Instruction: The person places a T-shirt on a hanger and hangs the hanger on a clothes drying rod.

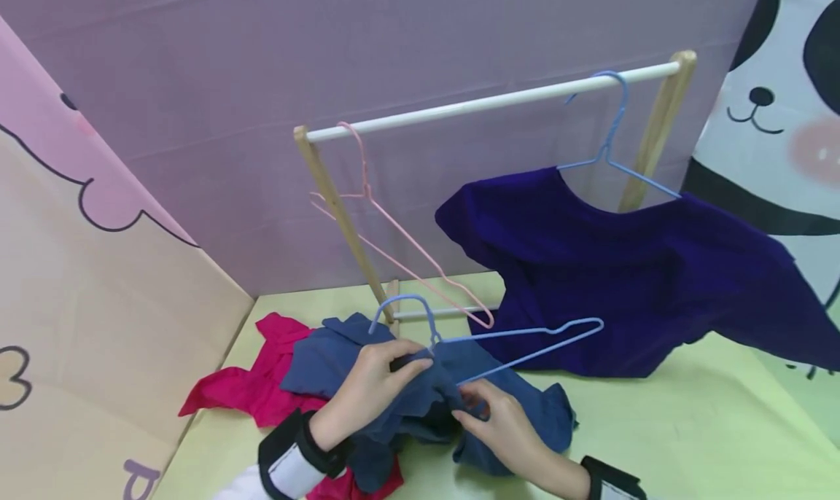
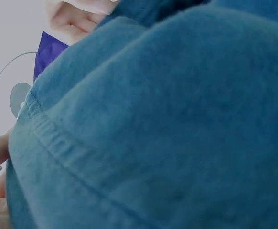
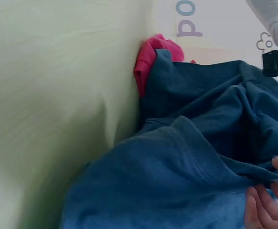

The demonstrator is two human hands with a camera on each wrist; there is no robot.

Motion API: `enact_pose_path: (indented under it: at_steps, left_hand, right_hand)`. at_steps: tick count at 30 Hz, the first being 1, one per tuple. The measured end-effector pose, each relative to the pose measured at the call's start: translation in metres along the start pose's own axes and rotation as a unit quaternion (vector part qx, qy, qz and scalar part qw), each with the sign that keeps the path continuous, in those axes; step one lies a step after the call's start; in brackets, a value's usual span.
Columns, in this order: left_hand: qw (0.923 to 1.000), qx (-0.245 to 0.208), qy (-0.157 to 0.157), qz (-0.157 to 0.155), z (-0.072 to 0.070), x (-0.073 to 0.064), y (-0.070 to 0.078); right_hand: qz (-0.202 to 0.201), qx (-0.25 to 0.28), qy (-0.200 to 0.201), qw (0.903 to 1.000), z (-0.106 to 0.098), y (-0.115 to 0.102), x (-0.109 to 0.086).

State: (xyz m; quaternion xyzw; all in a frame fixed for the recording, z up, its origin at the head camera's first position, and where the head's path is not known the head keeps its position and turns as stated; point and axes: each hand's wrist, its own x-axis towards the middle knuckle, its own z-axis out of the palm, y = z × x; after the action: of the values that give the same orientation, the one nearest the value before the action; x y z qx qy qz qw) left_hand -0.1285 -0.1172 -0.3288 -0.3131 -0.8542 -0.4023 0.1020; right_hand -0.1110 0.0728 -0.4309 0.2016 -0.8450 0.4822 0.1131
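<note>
A crumpled blue shirt (image 1: pixel 328 369) lies in front of the rack, its cloth filling most of the left wrist view. A light blue hanger (image 1: pixel 499 334) is partly in it: the hook stands up, the right arm sticks out above the cloth, and the left arm is hidden. My left hand (image 1: pixel 374 383) pinches the shirt at the base of the hook, thumb and fingers together. Below the hanger's right arm, my right hand (image 1: pixel 505 423) pinches the shirt's edge. The right wrist view shows a stitched edge (image 3: pixel 196 143) and folds of the shirt.
A red cloth (image 1: pixel 275 387) lies partly under the blue shirt. Behind stands a rack with a white rail (image 1: pixel 492 103). From it hang a bare pink hanger (image 1: pixel 365 183) on the left and a dark purple shirt (image 1: pixel 604 267) on a blue hanger on the right.
</note>
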Motion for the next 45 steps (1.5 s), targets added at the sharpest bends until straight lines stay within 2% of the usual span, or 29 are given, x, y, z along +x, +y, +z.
enact_pose_path:
  at_steps: [2, 4, 9, 13, 15, 19, 22, 25, 28, 30, 33, 38, 45]
  left_hand:
    - [1.0, -0.001, -0.001, -0.003, 0.001, 0.0, 0.0]
    - [1.0, 0.001, 0.0, -0.003, 0.0, -0.001, 0.001]
    - [1.0, 0.004, 0.004, 0.004, -0.004, -0.001, 0.001]
    - [0.9998, 0.01, 0.011, 0.011, -0.01, -0.003, -0.002]
    - [0.9998, 0.013, 0.014, 0.007, -0.013, -0.005, -0.005]
    - [0.9997, 0.014, 0.01, -0.015, -0.019, -0.007, -0.011]
    - [0.9993, 0.016, 0.007, -0.034, -0.022, -0.009, -0.016]
    - [0.9988, 0.016, -0.002, -0.046, -0.025, -0.011, -0.021]
    - [0.999, 0.016, -0.014, -0.039, -0.027, -0.013, -0.027]
    - [0.999, 0.02, -0.022, -0.034, -0.028, -0.015, -0.031]
    - [0.9986, 0.033, -0.02, -0.036, -0.029, -0.018, -0.037]
    - [0.9983, 0.034, -0.011, -0.046, -0.031, -0.019, -0.044]
    - [0.9986, 0.022, -0.036, -0.032, -0.029, -0.019, -0.046]
  right_hand:
    - [0.0, -0.022, 0.005, 0.9997, 0.004, 0.002, 0.003]
    - [0.0, -0.056, -0.007, 0.9984, 0.007, 0.005, 0.004]
    - [-0.014, -0.153, -0.076, 0.9852, 0.005, 0.018, 0.002]
    - [-0.055, -0.206, -0.107, 0.9711, -0.003, 0.033, -0.007]
    - [-0.077, -0.227, -0.109, 0.9647, -0.009, 0.04, -0.012]
    - [-0.082, -0.253, -0.122, 0.9563, -0.027, 0.049, -0.019]
    - [-0.1, -0.253, -0.105, 0.9565, -0.043, 0.058, -0.024]
    - [-0.155, -0.231, -0.069, 0.9581, -0.059, 0.066, -0.026]
    - [-0.214, -0.215, -0.028, 0.9524, -0.076, 0.073, -0.024]
    - [-0.239, -0.209, -0.004, 0.9482, -0.09, 0.075, -0.02]
    - [-0.261, -0.201, 0.028, 0.9438, -0.112, 0.078, -0.015]
    - [-0.277, -0.187, 0.05, 0.9411, -0.143, 0.078, -0.009]
    - [-0.312, -0.194, 0.076, 0.9269, -0.169, 0.062, 0.002]
